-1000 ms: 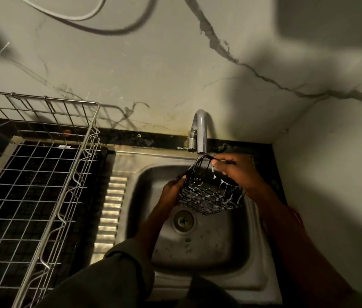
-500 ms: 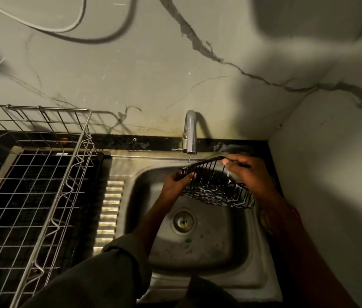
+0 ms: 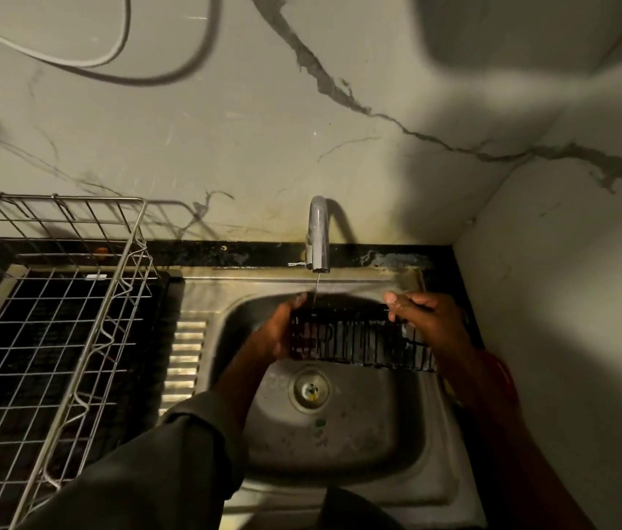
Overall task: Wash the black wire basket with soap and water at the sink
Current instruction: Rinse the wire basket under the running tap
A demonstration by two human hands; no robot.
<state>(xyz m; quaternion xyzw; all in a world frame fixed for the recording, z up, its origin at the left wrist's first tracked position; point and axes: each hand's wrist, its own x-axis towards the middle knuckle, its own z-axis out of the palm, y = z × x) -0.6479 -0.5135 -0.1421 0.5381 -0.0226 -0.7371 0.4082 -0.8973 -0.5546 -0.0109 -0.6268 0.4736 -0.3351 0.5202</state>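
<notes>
Room: we look down into a dim corner where a pale, cracked wall (image 3: pixel 340 154) meets a side wall; a grey cable (image 3: pixel 103 59) loops across it at the top.
Surface: a steel sink (image 3: pixel 340 426) sits in a black counter (image 3: pixel 225 254), with a ribbed draining strip (image 3: pixel 183 361) on its left and a drain (image 3: pixel 311 390) in the bowl.
Rack: a silver wire dish rack (image 3: pixel 53 338) stands left of the sink on the counter.
Tap: the tap (image 3: pixel 319 235) drops a thin stream onto the basket's far edge.
Basket: the black wire basket (image 3: pixel 355 342) hangs over the back of the bowl, between both hands, above the drain.
Left hand: our left hand (image 3: pixel 278 330) grips the basket's left end, fingers curled round the wire.
Right hand: our right hand (image 3: pixel 427 319) grips the right end, thumb over the top rim.
Hard to see: the basket's wires blur into the dark bowl, and the right forearm fades into shadow; we cannot tell whether soap is on it.
Change: half a second ago the basket was tilted with its open side showing; now it lies level and broadside to us, and the hands are further apart.
</notes>
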